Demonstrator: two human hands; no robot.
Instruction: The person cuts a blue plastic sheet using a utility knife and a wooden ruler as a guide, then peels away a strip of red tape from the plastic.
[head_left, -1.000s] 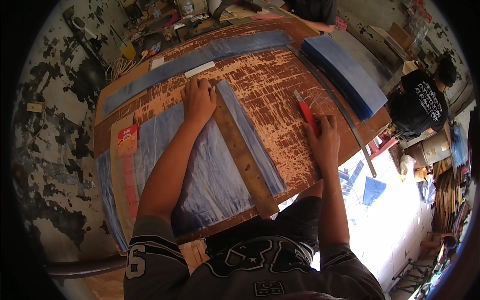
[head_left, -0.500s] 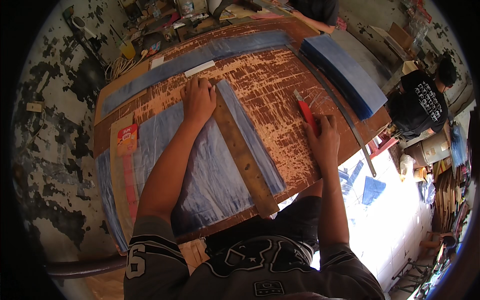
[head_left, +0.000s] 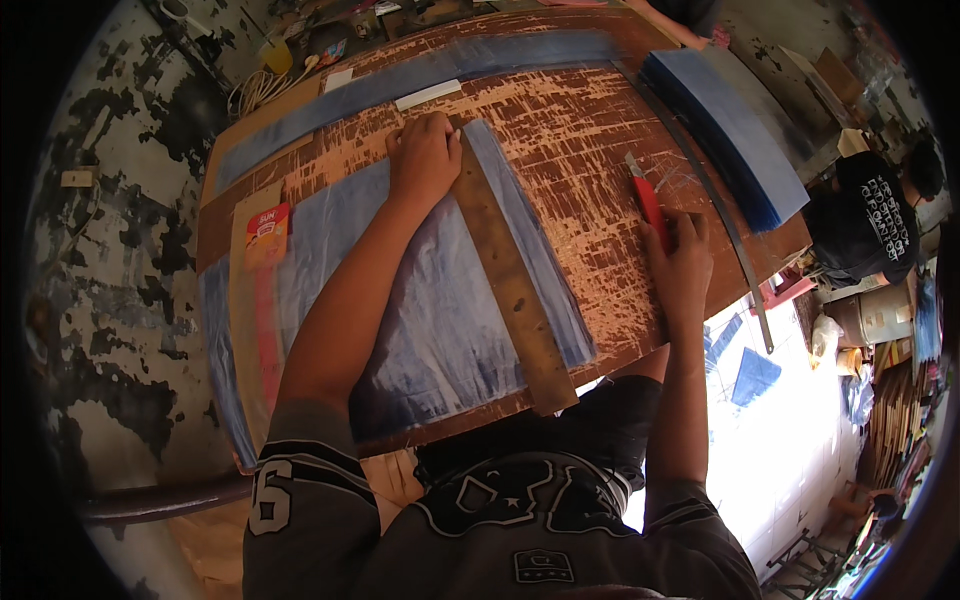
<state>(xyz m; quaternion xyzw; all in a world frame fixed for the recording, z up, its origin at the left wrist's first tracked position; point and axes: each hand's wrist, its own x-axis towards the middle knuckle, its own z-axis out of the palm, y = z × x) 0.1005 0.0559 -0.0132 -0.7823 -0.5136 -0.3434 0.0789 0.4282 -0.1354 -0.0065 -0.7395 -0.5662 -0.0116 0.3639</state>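
Observation:
My left hand (head_left: 424,160) presses with bent fingers on the far end of a long brown straightedge (head_left: 511,285). That straightedge lies slantwise across a stack of blue streaked sheets (head_left: 440,330), close to their right edge, and its near end juts past the table edge. In my right hand (head_left: 683,262) is a red utility knife (head_left: 649,209), gripped by its handle. Its blade points away from me, out and apart from the sheets, above the scored tabletop (head_left: 590,170).
A thick blue stack (head_left: 725,135) stands at the far right beside a thin dark metal strip (head_left: 710,195). Along the far side runs a long blue strip (head_left: 430,75), with a small white piece (head_left: 428,95) before it. Another person (head_left: 870,220) sits at right.
The whole view has shifted, so the table appears a little higher and further right. Both hands keep their holds, with little visible movement against the table.

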